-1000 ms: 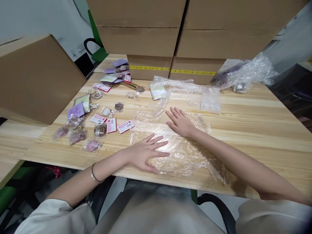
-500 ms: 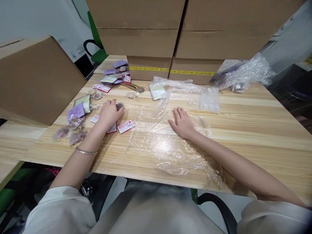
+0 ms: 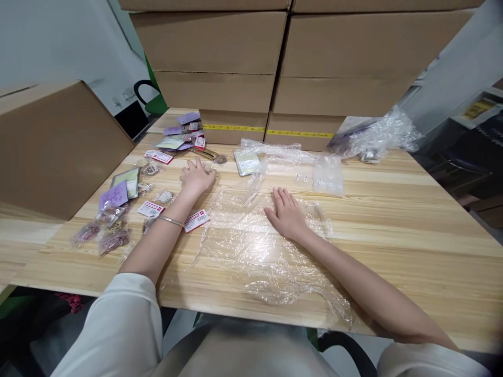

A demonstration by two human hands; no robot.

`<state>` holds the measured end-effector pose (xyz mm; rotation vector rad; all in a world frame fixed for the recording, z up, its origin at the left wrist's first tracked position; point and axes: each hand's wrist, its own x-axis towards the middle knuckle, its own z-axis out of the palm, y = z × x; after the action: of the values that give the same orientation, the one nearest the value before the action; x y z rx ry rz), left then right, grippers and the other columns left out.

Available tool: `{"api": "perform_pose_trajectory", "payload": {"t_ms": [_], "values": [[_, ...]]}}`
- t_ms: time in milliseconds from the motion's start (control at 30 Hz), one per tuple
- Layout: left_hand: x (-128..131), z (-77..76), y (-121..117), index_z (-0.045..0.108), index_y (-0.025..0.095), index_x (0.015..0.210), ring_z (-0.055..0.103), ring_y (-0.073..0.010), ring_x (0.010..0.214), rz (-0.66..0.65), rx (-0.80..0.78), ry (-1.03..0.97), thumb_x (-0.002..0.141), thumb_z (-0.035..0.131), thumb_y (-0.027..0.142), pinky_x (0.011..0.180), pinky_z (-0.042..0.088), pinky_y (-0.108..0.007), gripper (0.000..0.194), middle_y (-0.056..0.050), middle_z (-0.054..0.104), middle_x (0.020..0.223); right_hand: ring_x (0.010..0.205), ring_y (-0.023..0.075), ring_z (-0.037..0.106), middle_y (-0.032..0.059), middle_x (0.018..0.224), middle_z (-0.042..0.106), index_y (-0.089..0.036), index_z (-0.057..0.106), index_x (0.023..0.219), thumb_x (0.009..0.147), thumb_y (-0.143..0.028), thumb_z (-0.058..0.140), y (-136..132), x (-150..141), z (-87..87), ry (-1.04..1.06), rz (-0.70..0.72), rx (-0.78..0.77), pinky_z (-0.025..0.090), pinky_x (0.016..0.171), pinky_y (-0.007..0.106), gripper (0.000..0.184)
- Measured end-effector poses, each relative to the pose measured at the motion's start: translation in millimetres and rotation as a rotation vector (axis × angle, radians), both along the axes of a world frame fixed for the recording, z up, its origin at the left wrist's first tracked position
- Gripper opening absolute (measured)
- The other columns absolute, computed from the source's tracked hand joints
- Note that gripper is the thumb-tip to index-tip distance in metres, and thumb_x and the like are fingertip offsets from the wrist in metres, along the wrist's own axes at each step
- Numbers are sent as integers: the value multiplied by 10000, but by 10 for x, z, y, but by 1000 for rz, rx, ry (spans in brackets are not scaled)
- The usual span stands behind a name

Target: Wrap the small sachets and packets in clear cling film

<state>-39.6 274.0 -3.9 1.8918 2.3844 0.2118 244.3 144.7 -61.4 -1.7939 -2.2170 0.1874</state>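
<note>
A wide sheet of clear plastic film (image 3: pixel 251 251) lies crumpled on the wooden table (image 3: pixel 412 220) in front of me. My right hand (image 3: pixel 286 212) rests flat on it, fingers stretched out and empty. My left hand (image 3: pixel 196 175), with a bracelet on the wrist, reaches far forward to the left of the film. Its fingers are spread over small clear packets near a brown hair clip (image 3: pixel 206 153); I cannot see anything gripped. A red-and-white label (image 3: pixel 195 220) lies beside my left forearm.
Several small packets of trinkets (image 3: pixel 112 238), purple cards (image 3: pixel 113 195) and labels (image 3: pixel 150 208) are scattered at the left. A green card packet (image 3: pixel 244 162), a small clear bag (image 3: pixel 328 175) and a crumpled plastic bag (image 3: pixel 373 136) lie farther back. Cardboard boxes (image 3: pixel 275 52) stand behind, another (image 3: pixel 51 141) at left.
My left hand left the film, moved left to the scattered packets, then farther forward toward the hair clip. My right hand stayed flat on the film. The camera tilted up slightly.
</note>
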Motion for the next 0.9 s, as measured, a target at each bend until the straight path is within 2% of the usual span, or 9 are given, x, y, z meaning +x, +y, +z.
{"api": "perform_pose_trajectory", "payload": {"t_ms": [100, 233, 367, 500, 600, 667, 700, 800, 900], "values": [[107, -101, 107, 301, 107, 1531, 334, -487, 1344, -62, 33, 53, 868, 396, 668, 999, 353, -619, 874, -283, 408, 1468, 1523, 295, 125, 168, 1637, 201, -94, 187, 1584, 991, -605, 232, -8, -12, 40, 9, -14, -43, 180, 1228, 499, 785], [153, -177, 162, 511, 124, 1378, 372, -442, 1312, -187, 75, 80, 931, 382, 473, 976, 392, -569, 581, -273, 471, 1387, 1528, 294, 97, 171, 1644, 178, -90, 192, 1585, 988, -612, 250, -15, -14, 85, 38, -21, -75, 147, 1235, 485, 794], [144, 1, 77, 563, 102, 1261, 457, -389, 1239, -210, 57, 69, 899, 481, 322, 998, 414, -480, 431, -254, 505, 1303, 1528, 291, 113, 171, 1637, 210, -98, 214, 1575, 1001, -594, 197, -42, 8, 84, 177, -25, -62, 154, 1229, 516, 759], [466, 345, -394, 537, 69, 1219, 451, -349, 1219, -270, 307, -42, 916, 470, 234, 1042, 394, -459, 352, -225, 489, 1256, 1518, 277, 169, 161, 1614, 282, -134, 278, 1549, 1001, -592, 175, -2, 53, 43, 509, -63, -3, 168, 1222, 535, 721], [919, 394, -1002, 573, 146, 1139, 473, -285, 1153, -733, 258, -168, 917, 499, 221, 990, 437, -408, 245, -143, 510, 1210, 1463, 241, 320, 149, 1561, 382, -166, 339, 1503, 1005, -550, 59, 134, 135, 26, 797, -165, 35, 264, 1194, 505, 689], [1195, 273, -1388, 591, 173, 1093, 474, -280, 1122, -1040, 80, -163, 893, 547, 238, 956, 452, -408, 215, -111, 534, 1166, 1408, 217, 412, 150, 1520, 432, -178, 368, 1462, 999, -489, -28, 222, 228, 50, 930, -244, 37, 352, 1147, 472, 684], [1300, 187, -1541, 591, 170, 1091, 479, -277, 1106, -1109, 11, -166, 903, 538, 259, 949, 454, -412, 215, -110, 540, 1156, 1390, 209, 436, 147, 1501, 451, -186, 392, 1433, 999, -478, -18, 241, 285, 76, 968, -267, 45, 376, 1129, 456, 664], [1439, -22, -1790, 534, 118, 1234, 461, -324, 1168, -1026, -132, -188, 891, 564, 379, 988, 430, -477, 432, -169, 502, 1280, 1344, 225, 473, 136, 1426, 513, -199, 495, 1307, 979, -514, 251, 134, 477, 217, 927, -273, 96, 390, 1110, 435, 516], [1327, -4, -1778, 355, 106, 1453, 346, -406, 1336, -938, -236, -273, 798, 638, 558, 1067, 358, -552, 845, -222, 354, 1472, 1266, 295, 515, 174, 1344, 546, -160, 537, 1255, 908, -503, 471, -197, 644, 419, 644, -236, 64, 426, 1050, 480, 492]]}}
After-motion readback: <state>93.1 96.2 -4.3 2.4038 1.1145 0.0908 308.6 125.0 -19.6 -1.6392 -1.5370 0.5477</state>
